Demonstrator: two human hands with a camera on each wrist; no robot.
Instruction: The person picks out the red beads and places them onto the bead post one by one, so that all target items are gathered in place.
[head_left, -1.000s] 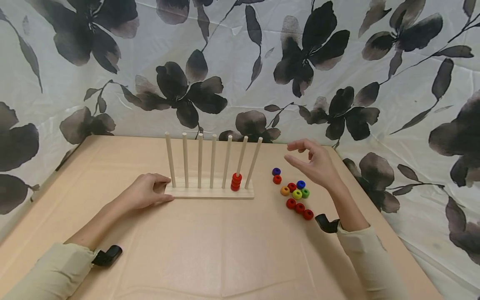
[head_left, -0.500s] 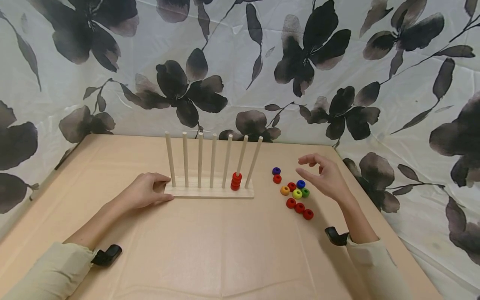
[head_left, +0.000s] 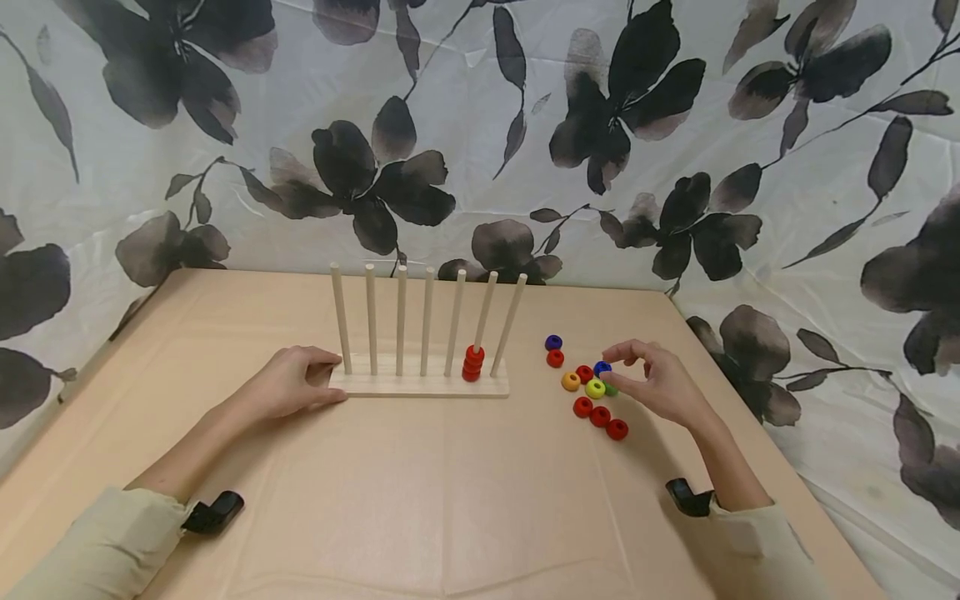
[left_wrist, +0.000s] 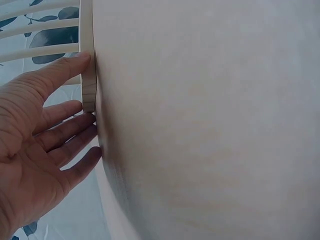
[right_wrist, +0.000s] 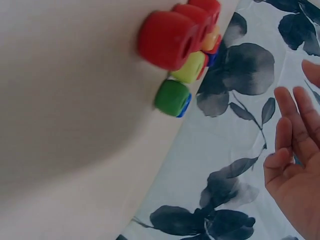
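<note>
In the head view a pale wooden peg stand point(head_left: 408, 387) stands upright on the table with several pegs in a row. Stacked red beads point(head_left: 473, 364) sit low on its second peg from the right. My left hand point(head_left: 292, 385) holds the stand's left end; in the left wrist view the thumb lies on the front of the base point(left_wrist: 88, 92), fingers behind. My right hand point(head_left: 663, 385), thumb and fingers apart, hovers over the loose beads, nearest a blue bead point(head_left: 602, 367) and a green bead point(head_left: 612, 390), partly hidden. Nothing shows in its grasp in the right wrist view.
Other loose beads lie right of the stand: a yellow bead point(head_left: 595, 388), an orange bead point(head_left: 571, 381), a dark blue bead point(head_left: 553, 342) and several red ones point(head_left: 600, 417). Behind the table point(head_left: 420, 500) hangs a floral cloth point(head_left: 480, 125).
My right hand has moved right, toward me and down to the loose beads, its thumb and fingers drawing closer together. The left hand and the stand have stayed in place.
</note>
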